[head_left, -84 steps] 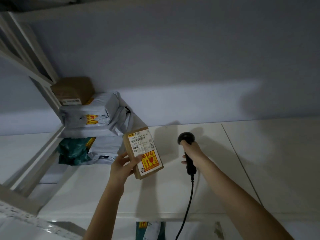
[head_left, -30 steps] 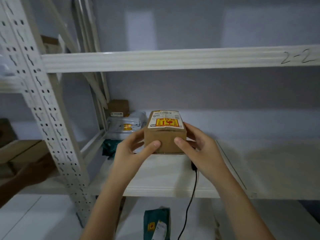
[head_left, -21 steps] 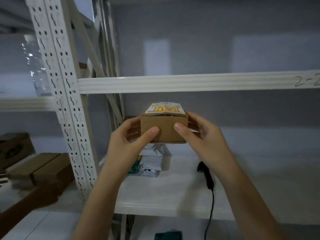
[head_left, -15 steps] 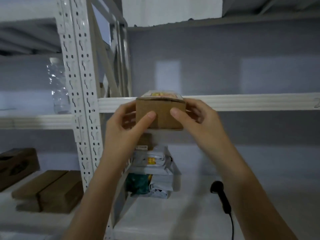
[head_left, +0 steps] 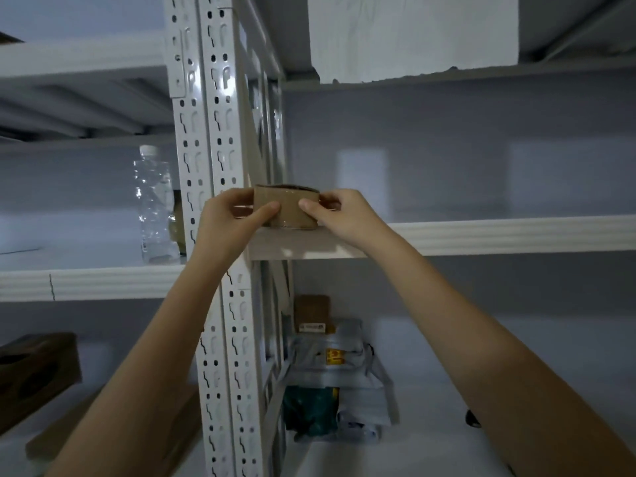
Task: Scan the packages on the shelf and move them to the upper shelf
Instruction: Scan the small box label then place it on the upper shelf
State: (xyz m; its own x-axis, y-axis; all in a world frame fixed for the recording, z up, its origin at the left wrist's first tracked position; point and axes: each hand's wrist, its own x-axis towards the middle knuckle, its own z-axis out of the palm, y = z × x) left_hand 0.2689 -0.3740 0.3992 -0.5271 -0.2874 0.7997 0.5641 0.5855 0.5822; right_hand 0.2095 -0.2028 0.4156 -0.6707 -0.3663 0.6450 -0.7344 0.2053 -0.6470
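A small brown cardboard box (head_left: 288, 207) sits at the front left corner of the upper shelf (head_left: 481, 234). My left hand (head_left: 229, 222) grips its left side and my right hand (head_left: 335, 210) grips its right side, thumbs on the near face. On the lower shelf (head_left: 430, 425) a pile of packages remains: a brown box (head_left: 311, 311) on top, grey mailer bags (head_left: 339, 359) under it and a dark green bag (head_left: 304, 407) at the bottom. Only the black tip of the scanner (head_left: 472, 418) shows beside my right forearm.
A perforated white upright (head_left: 215, 235) stands just left of the box. Left of it, the neighbouring bay holds a clear plastic bottle (head_left: 155, 204) and dark cardboard boxes (head_left: 38, 376) lower down. A shelf board (head_left: 447, 70) runs overhead.
Both hands have lifted the small box from the lower shelf, up past the shelf rim, onto the upper shelf. The scanner was put down on the lower shelf before that.
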